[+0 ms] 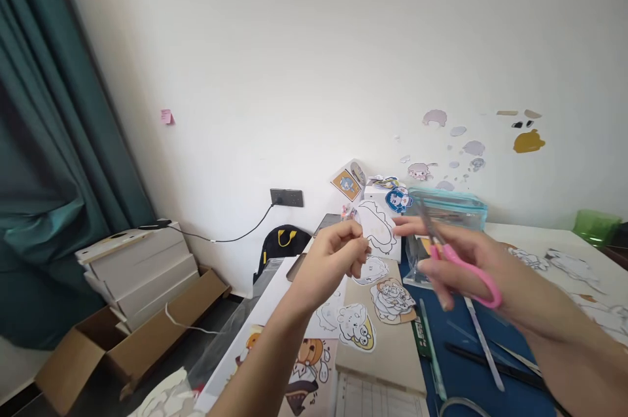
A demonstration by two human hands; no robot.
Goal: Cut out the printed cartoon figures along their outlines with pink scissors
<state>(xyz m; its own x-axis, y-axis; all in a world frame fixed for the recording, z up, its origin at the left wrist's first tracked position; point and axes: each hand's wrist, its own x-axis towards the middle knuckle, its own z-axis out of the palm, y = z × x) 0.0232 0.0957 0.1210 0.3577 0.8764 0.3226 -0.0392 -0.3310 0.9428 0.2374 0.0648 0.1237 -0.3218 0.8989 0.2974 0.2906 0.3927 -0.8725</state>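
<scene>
My left hand is closed in a pinch on the left edge of a white paper cutout with a black line drawing, held up over the desk. Pink-handled scissors are in my right hand, their blades pointing up and slightly blurred. The fingertips of that hand reach close to the cutout's right edge; whether they touch it I cannot tell. Below the hands, more drawn paper cutouts, such as a bear-like figure and a layered pile, lie on a beige board.
A blue mat bears a white pen-like stick and other slim tools. Behind stands a clear teal-edged pouch; a green container is at far right. On the floor to the left, an open cardboard box holds white boxes.
</scene>
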